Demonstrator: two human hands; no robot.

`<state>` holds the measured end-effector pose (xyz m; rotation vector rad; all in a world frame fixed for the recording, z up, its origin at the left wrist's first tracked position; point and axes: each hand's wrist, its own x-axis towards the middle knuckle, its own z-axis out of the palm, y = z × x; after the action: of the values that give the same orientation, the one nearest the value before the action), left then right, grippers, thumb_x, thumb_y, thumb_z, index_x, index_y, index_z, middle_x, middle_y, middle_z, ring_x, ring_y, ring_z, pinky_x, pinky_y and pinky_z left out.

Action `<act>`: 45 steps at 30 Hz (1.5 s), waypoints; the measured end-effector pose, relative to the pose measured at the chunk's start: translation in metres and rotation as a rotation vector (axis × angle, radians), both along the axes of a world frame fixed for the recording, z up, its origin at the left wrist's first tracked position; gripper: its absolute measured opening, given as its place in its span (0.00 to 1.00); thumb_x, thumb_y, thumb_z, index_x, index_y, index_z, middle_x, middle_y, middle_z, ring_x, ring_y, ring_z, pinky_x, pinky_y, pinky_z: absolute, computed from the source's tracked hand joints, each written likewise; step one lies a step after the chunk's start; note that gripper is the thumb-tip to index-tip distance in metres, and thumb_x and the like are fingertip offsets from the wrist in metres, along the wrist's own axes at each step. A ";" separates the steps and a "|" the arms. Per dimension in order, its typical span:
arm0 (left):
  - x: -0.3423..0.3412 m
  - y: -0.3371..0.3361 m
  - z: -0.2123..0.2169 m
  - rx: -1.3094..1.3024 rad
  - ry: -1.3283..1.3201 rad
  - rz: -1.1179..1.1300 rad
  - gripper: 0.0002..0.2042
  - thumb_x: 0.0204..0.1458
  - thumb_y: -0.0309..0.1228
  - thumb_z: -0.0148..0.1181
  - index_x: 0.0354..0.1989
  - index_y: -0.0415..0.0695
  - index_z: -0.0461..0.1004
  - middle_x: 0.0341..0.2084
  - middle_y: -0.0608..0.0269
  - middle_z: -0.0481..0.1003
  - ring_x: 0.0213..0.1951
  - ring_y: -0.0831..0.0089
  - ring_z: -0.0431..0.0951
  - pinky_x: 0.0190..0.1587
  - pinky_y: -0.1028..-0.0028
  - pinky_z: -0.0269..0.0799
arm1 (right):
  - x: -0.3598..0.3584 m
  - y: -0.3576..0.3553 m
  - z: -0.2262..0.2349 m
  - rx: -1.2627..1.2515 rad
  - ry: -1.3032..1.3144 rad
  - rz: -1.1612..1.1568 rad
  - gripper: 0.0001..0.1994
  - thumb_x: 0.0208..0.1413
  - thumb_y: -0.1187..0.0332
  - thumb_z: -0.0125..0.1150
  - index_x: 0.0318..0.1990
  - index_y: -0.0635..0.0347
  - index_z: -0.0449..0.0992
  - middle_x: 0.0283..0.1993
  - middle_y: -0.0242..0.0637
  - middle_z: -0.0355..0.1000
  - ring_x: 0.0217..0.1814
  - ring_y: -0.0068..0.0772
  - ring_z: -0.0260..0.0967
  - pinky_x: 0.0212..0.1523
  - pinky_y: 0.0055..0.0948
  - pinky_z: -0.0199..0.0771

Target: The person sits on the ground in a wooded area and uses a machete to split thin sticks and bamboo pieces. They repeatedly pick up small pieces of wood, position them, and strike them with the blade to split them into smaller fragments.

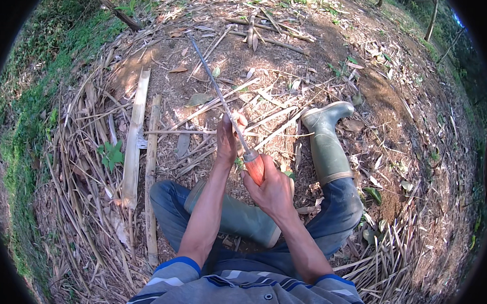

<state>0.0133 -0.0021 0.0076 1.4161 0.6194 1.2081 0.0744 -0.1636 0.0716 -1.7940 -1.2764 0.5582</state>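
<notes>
My right hand is closed round the reddish wooden handle of a long, narrow-bladed machete. Its thin grey blade points away and to the left, seen nearly edge-on. Just ahead of the handle, my left hand is closed beside the blade, with fingertips showing on its far side. A thin bamboo strip runs crosswise through the left hand's grip and comes out again on the right. How the fingers press on strip and blade is partly hidden.
Green rubber boots are on my bent legs. At my left lie a split bamboo piece, a bamboo pole and heaped dry stalks. Cut strips are piled at lower right. Dry leaves and sticks litter the ground ahead.
</notes>
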 end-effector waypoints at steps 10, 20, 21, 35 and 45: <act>-0.022 0.017 -0.009 0.033 0.059 0.033 0.32 0.58 0.61 0.27 0.32 0.43 0.68 0.22 0.71 0.65 0.23 0.82 0.62 0.26 0.79 0.58 | -0.010 0.014 0.009 0.000 0.141 0.066 0.15 0.48 0.65 0.60 0.38 0.65 0.67 0.24 0.53 0.71 0.28 0.53 0.73 0.30 0.42 0.70; -0.054 -0.008 -0.068 0.009 0.267 0.052 0.28 0.58 0.48 0.45 0.61 0.41 0.58 0.53 0.57 0.66 0.55 0.68 0.65 0.58 0.65 0.58 | -0.014 0.027 -0.003 0.020 0.209 0.147 0.13 0.48 0.67 0.61 0.37 0.66 0.68 0.24 0.47 0.68 0.24 0.40 0.67 0.29 0.37 0.67; -0.054 -0.011 -0.069 0.042 0.460 0.087 0.25 0.56 0.43 0.49 0.58 0.40 0.61 0.49 0.56 0.69 0.51 0.68 0.68 0.55 0.66 0.61 | -0.014 0.027 -0.004 0.009 0.200 0.133 0.14 0.48 0.67 0.61 0.38 0.66 0.68 0.23 0.48 0.69 0.24 0.44 0.68 0.28 0.38 0.67; -0.048 -0.012 -0.081 -0.060 0.468 -0.031 0.18 0.53 0.35 0.58 0.51 0.43 0.71 0.38 0.55 0.77 0.38 0.68 0.78 0.42 0.71 0.73 | 0.020 0.019 0.021 -0.052 0.152 0.165 0.17 0.48 0.63 0.60 0.40 0.66 0.69 0.22 0.50 0.71 0.26 0.46 0.73 0.28 0.37 0.70; -0.057 -0.023 -0.011 0.049 0.713 0.086 0.29 0.48 0.38 0.62 0.56 0.34 0.63 0.42 0.45 0.74 0.45 0.53 0.75 0.48 0.64 0.69 | 0.032 0.012 0.055 -0.063 0.125 0.171 0.16 0.51 0.61 0.59 0.39 0.66 0.69 0.23 0.47 0.70 0.26 0.44 0.72 0.29 0.38 0.69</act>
<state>-0.0436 -0.0249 -0.0038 1.8835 1.1487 0.7598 0.1059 -0.1511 0.1263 -1.6822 -1.3458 0.8005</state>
